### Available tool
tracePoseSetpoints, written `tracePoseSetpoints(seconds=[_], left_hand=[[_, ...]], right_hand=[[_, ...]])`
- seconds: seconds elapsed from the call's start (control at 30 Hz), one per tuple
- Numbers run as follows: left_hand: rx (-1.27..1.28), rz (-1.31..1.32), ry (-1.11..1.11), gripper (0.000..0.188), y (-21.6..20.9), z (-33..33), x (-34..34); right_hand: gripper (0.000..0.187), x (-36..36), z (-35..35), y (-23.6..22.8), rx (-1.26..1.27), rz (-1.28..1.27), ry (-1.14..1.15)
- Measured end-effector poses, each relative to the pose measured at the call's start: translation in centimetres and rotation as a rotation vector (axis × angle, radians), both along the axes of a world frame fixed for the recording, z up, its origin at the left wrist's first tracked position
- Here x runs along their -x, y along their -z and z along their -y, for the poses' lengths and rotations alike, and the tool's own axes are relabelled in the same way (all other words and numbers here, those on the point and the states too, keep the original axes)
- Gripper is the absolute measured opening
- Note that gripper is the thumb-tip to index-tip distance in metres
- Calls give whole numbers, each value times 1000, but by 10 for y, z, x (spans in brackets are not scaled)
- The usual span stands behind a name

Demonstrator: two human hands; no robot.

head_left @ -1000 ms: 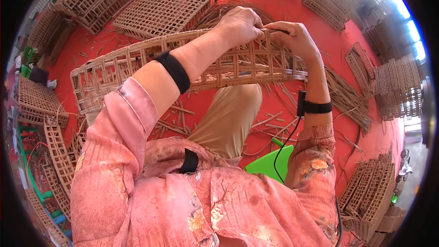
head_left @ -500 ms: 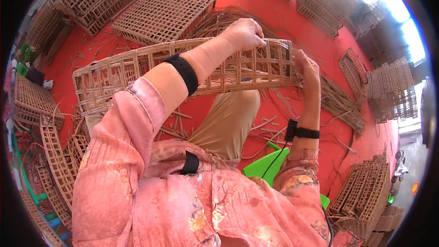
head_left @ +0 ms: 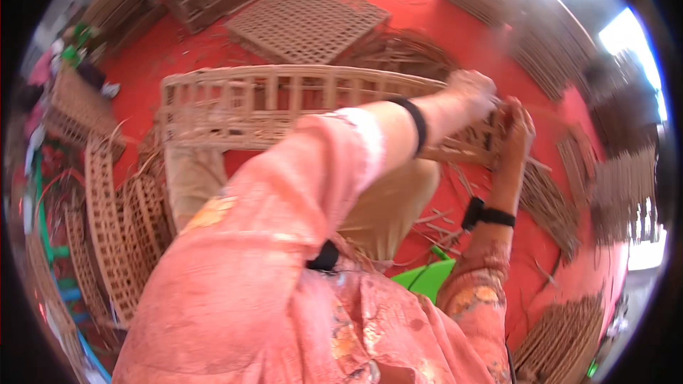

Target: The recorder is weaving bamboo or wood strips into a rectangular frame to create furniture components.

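A long, shallow lattice basket point(head_left: 299, 70) of woven brown cane lies across my knees, its open squares showing the red floor. At its right end, my left hand point(head_left: 471, 89) is closed, fingertips pinched together near the top corner; motion blur hides what they pinch. Close against it, my right hand point(head_left: 517, 128) grips the same end of the basket, its fingers upward and nearly meeting the left ones. My left forearm crosses in front of the basket and covers part of its right half.
A square lattice basket point(head_left: 309, 21) lies on the red floor ahead, beside coiled cane strips point(head_left: 405, 53). More loose strips point(head_left: 548, 203) lie to the right. Stacked baskets point(head_left: 562, 341) stand near right; narrow lattice pieces point(head_left: 107, 220) lean at left. A green plastic seat point(head_left: 427, 281) shows beneath me.
My left hand has moved right along the top rim to the corner, close to my right hand. The whole view has shifted, so the basket appears farther right.
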State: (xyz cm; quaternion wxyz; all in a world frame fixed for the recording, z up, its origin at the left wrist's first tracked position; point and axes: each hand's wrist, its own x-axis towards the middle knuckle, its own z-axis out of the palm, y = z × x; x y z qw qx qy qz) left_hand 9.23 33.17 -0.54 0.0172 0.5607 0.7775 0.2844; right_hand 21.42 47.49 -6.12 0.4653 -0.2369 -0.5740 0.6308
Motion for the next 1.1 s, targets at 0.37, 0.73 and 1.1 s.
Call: tracePoseSetpoints(seconds=[0.37,0.73,1.1], left_hand=[[-57,75,-90,24,19,-33,-2],[-591,-34,-361,23,-23,288,96],[-1223,1104,-608,59,138,486,117]], right_hand=[[39,-20,-56,27,-75,368,101],[27,28,239,-58,-672,431,60],[39,148,481,-33,-1438,304,-547]])
